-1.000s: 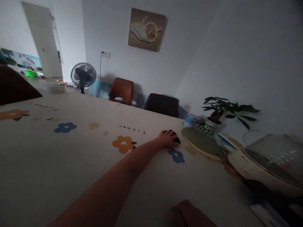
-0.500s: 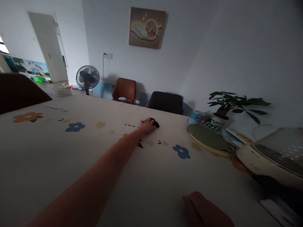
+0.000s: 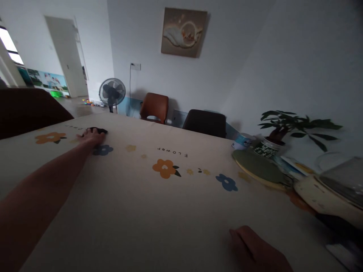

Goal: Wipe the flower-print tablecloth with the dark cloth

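My left hand (image 3: pixel 91 136) reaches far out to the left and presses a dark cloth (image 3: pixel 102 130) against the tabletop. The cloth is bunched under the palm and fingers, and its black edge shows at the far side and to the right. Beneath it lies a pale tablecloth (image 3: pixel 159 211) printed with orange, blue and yellow flowers. Close to me at the lower right, my right hand (image 3: pixel 259 251) rests on the table with its fingers curled in. No object shows in it, and its lower part is cut off by the frame.
Along the right side stand a green round mat (image 3: pixel 258 168), a potted plant (image 3: pixel 268 146), a blue-white roll or tub (image 3: pixel 241 141) and a cream pot with a clear lid (image 3: pixel 326 196). Chairs (image 3: pixel 154 105) stand beyond the far edge, with a fan (image 3: pixel 112 92) behind.
My left hand has slid the dark cloth from the middle of the table far to the left, uncovering the orange flower and the lettering. My right hand stays in nearly the same spot.
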Motion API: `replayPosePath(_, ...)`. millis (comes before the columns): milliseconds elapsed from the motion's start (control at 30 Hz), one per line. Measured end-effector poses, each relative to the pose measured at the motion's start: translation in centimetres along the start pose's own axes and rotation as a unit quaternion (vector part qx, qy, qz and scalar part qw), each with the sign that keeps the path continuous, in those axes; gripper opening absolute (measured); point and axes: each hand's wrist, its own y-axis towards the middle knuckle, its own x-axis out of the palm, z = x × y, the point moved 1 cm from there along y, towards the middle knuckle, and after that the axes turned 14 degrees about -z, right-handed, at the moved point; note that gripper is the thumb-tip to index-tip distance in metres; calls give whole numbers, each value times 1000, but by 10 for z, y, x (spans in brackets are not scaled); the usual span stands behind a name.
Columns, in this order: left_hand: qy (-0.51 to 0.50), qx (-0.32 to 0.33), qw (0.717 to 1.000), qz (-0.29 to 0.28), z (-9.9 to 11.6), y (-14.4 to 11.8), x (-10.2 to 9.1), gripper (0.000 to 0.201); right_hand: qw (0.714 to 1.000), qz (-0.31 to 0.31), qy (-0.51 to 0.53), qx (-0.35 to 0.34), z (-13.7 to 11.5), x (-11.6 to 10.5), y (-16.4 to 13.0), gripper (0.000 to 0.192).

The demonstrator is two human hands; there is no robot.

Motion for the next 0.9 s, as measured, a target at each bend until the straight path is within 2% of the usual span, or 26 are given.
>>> replayPosePath(67, 4, -16, 1000, 9, -16, 1, -2, 57, 1000, -12, -1, -7, -4, -2, 3, 44)
replayPosePath(167, 27, 28, 999, 1, -21, -3, 2, 55, 1000, -16, -12, -19, -12, -5, 9, 45)
replayPosePath(267, 54, 108, 993, -14, -13, -15, 11, 57, 999, -5, -32, -36, -24, -9, 13, 47)
replayPosePath(367, 74, 201, 976, -26, 8, -38, 28, 59, 996, -15, -53, -75, -35, -14, 15, 42)
replayPosePath(467, 86, 290, 953, -37, 47, -72, 50, 61, 993, -19, -78, -85, -41, -16, 15, 42)
replayPosePath(667, 104, 451, 884, -63, 151, -165, 100, 58, 993, -40, -93, -53, -42, -15, 12, 38)
replayPosePath(767, 108, 505, 853, -75, 198, -212, 120, 57, 992, -66, -96, -38, -47, -19, 12, 32)
replayPosePath(900, 110, 543, 826, -97, 250, -266, 143, 60, 991, -92, -100, -15, -53, -30, 12, 25)
